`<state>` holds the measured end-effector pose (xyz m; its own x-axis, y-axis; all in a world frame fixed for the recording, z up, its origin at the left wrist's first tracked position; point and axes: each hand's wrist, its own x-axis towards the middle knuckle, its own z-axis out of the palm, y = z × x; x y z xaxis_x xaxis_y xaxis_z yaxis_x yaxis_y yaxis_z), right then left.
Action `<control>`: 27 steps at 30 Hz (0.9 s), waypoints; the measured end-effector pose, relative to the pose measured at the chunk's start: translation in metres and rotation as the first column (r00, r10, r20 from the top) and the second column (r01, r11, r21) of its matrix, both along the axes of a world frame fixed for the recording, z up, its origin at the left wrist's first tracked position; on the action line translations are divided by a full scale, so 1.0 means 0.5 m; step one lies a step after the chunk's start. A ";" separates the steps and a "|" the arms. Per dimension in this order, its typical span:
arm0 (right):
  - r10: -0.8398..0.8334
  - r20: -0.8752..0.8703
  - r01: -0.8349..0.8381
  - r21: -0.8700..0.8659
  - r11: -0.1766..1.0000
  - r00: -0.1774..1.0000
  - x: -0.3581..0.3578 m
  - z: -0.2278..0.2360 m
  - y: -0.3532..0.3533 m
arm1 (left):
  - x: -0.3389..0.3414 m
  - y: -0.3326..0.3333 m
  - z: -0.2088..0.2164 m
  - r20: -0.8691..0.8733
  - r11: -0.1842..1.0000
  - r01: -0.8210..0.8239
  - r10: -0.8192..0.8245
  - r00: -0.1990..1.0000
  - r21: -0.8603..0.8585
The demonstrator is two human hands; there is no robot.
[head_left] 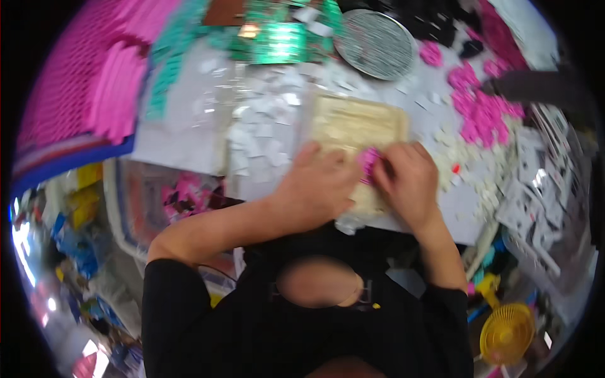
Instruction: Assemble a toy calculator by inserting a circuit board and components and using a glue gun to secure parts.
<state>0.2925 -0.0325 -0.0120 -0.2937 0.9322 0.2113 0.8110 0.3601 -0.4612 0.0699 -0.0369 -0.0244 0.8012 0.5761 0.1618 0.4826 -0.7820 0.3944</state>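
A small bright pink piece (367, 162) is held between my two hands; motion blur hides its exact kind. My left hand (322, 188) is closed, its bent fingers meeting the piece from the left. From the right, my right hand (411, 183) pinches it between thumb and curled fingers. Both hands are over a shallow cream-coloured rectangular tray (359, 116) lying at the table's near edge. A crumpled bit of clear plastic (348, 223) lies at the tray's near end.
Small white squares (265, 116) lie left of the tray. Pink pieces (476, 107) and pale bits (472, 167) are heaped right. Behind are a round silvery tray (376, 44) and shiny green packets (280, 44). Pink strips (116, 94) lie far left; a yellow fan (506, 334) stands lower right.
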 end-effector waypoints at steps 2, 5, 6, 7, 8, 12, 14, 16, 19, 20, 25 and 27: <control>0.004 -0.017 -0.005 -0.061 0.998 1.000 0.006 0.004 -0.001 | -0.002 -0.006 0.004 -0.022 1.000 -0.007 0.007 1.000 0.015; -0.078 -0.179 0.043 -0.193 0.980 0.981 0.011 0.027 -0.008 | -0.034 0.046 0.025 0.082 0.963 0.145 -0.129 0.988 -0.227; -0.086 -0.214 0.043 -0.197 0.980 0.973 0.019 0.029 -0.014 | -0.050 0.075 0.028 0.152 0.923 0.228 -0.189 0.970 -0.309; -0.101 -0.241 0.052 -0.202 0.978 0.965 0.030 0.030 -0.021 | -0.079 0.108 0.033 0.377 0.880 0.255 -0.095 0.921 -0.402; -0.118 -0.268 0.062 -0.210 0.976 0.956 0.041 0.030 -0.024 | -0.120 0.133 0.049 0.369 0.931 0.043 0.101 0.924 -0.363; -0.207 -0.286 0.143 -0.226 0.963 0.936 0.093 0.030 -0.050 | -0.316 0.264 0.156 0.142 0.691 -0.700 0.723 0.676 -0.183; -0.250 -0.304 0.188 -0.221 0.957 0.919 0.108 0.026 -0.053 | -0.364 0.304 0.173 -0.143 0.586 -0.780 0.771 0.620 -0.222; -0.246 -0.315 0.177 -0.230 0.957 0.917 0.108 0.025 -0.055 | -0.382 0.321 0.116 -0.257 0.613 -0.716 0.672 0.695 -0.334; -0.221 -0.334 0.144 -0.242 0.960 0.916 0.102 0.022 -0.053 | -0.374 0.335 0.025 -0.086 0.654 -0.648 0.727 0.682 0.390; -0.216 -0.334 0.138 -0.240 0.961 0.918 0.098 0.024 -0.053 | -0.376 0.351 0.010 -0.003 0.548 -0.595 0.737 0.676 0.587; -0.196 -0.308 0.133 -0.215 0.968 0.931 0.108 0.022 -0.056 | -0.360 0.378 0.034 -0.095 0.580 -0.738 0.804 0.587 0.345; -0.199 -0.283 0.151 -0.182 0.972 0.938 0.114 0.025 -0.060 | -0.355 0.373 0.093 -0.169 0.604 -0.782 0.796 0.581 0.153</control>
<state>0.3497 -0.0626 0.0004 -0.0694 0.9913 0.1120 0.6715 0.1295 -0.7296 -0.1077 0.1496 0.0222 0.0511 0.9926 0.1100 0.9806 -0.0708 0.1830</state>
